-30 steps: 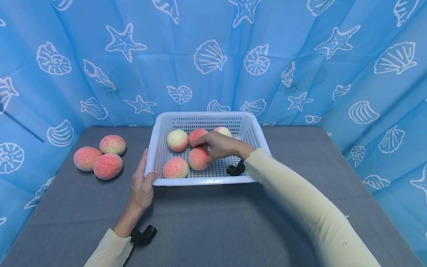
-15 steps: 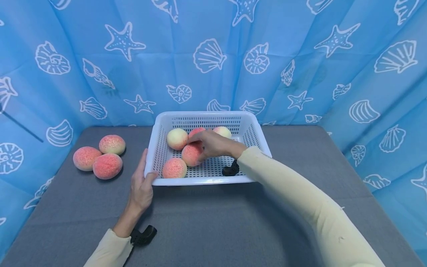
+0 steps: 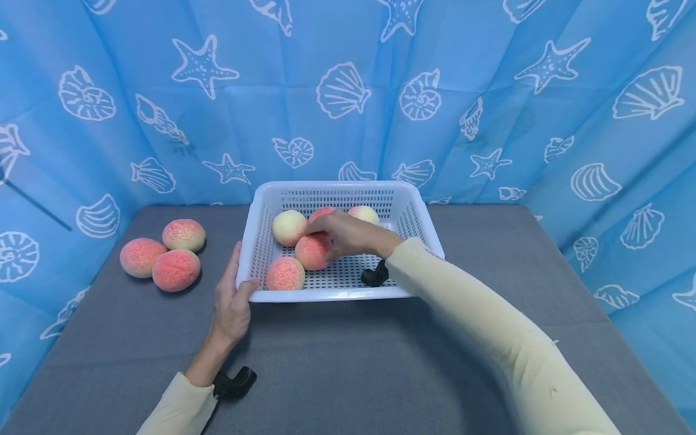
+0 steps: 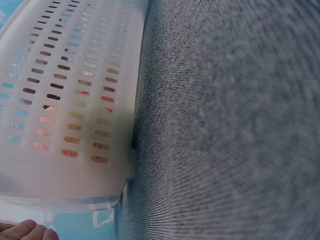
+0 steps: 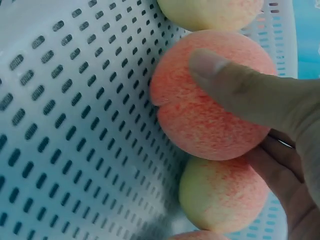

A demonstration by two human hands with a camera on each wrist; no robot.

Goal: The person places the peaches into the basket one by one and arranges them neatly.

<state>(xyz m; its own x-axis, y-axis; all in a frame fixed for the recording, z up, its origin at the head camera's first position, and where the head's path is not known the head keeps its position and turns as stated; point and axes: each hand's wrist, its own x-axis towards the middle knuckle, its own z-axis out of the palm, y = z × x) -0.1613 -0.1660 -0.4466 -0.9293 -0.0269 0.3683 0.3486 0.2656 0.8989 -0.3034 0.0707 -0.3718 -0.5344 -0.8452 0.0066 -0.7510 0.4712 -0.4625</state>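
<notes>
Inside the white perforated basket, my right hand grips a pink peach, thumb on its near side and fingers behind it, as the right wrist view shows. Around it in the basket lie a pale peach, a speckled peach, a red peach partly behind the hand, and a yellowish peach. My left hand holds the basket's front left corner, thumb over the rim. In the left wrist view, only the left hand's fingertips show at the bottom corner.
Three peaches sit together on the grey cloth-covered table left of the basket. A blue curtain with shells and starfish hangs right behind the basket and along both sides. A black wrist mount is on the left wrist.
My right hand has moved slightly left with the pink peach, bringing it close to the pale and speckled peaches, and has since stayed nearly still. The left hand keeps its hold on the basket.
</notes>
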